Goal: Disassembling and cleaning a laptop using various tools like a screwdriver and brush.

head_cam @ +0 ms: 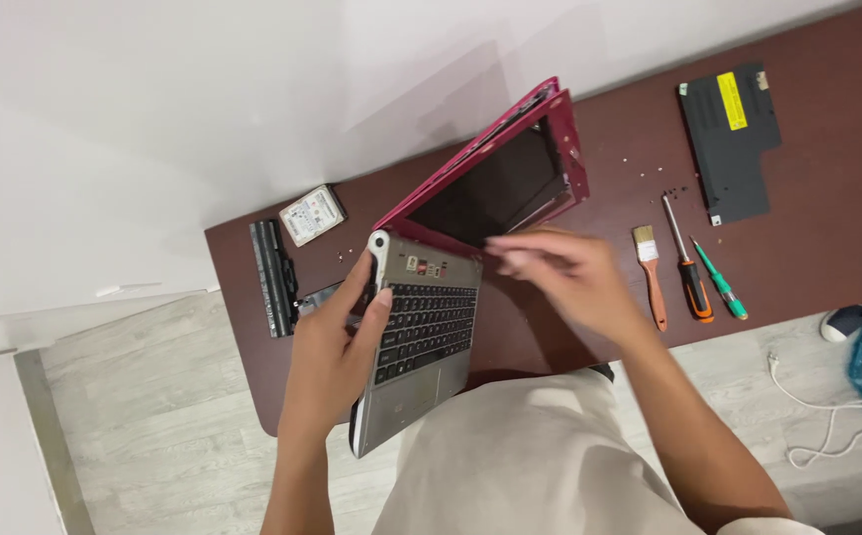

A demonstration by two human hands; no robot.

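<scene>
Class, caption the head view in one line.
Left hand grips an open pink laptop; right hand reaches its hinge edge.

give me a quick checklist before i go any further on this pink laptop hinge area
1. Base steadied: ok, left hand grips the laptop along its keyboard edge.
2. Base fully supported: not ok, its front corner overhangs the table toward the lap.
3. Right hand position: ok, fingers at the hinge strip; blurred, so the exact grip is unclear.
4. Screen bezel: not ok, the pink frame looks partly separated from the screen.
5. Tools in reach: ok, brush, orange screwdriver and green screwdriver lie beside the right forearm.
6. Loose screws: cannot tell, small specks are scattered on the table.
</scene>
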